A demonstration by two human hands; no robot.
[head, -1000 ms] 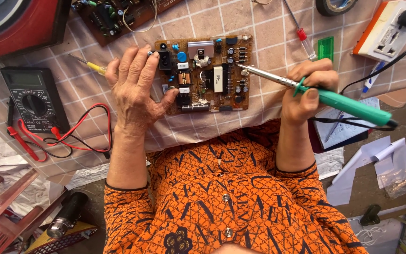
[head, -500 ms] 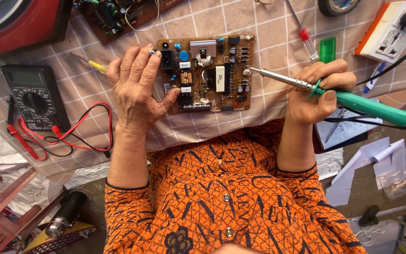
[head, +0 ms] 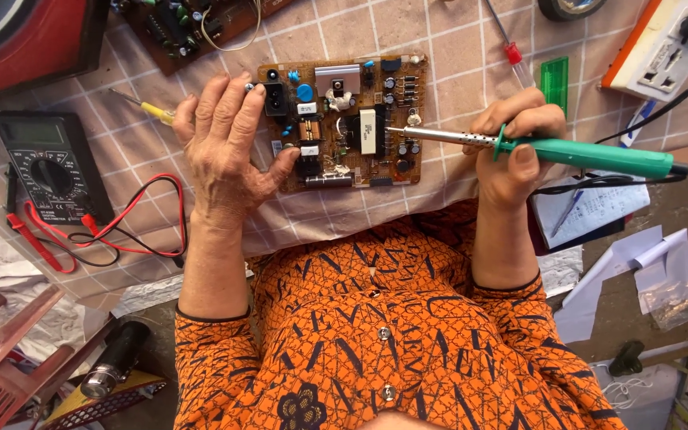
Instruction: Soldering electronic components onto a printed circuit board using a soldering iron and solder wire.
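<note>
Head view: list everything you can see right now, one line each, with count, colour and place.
circuit board: 1, brown, centre of the checked cloth
soldering iron: 1, green handle, metal tip over the board's right half
second circuit board: 1, dark brown, top left, partly cut off
multimeter: 1, black, left, with red and black leads
yellow-handled screwdriver: 1, behind the left hand
red-handled screwdriver: 1, top, right of centre
power strip: 1, white and orange, top right
papers: several, white, right edge
torch: 1, black, bottom left
left hand: flat on the board's left edge
right hand: grip closed on the soldering iron
</note>
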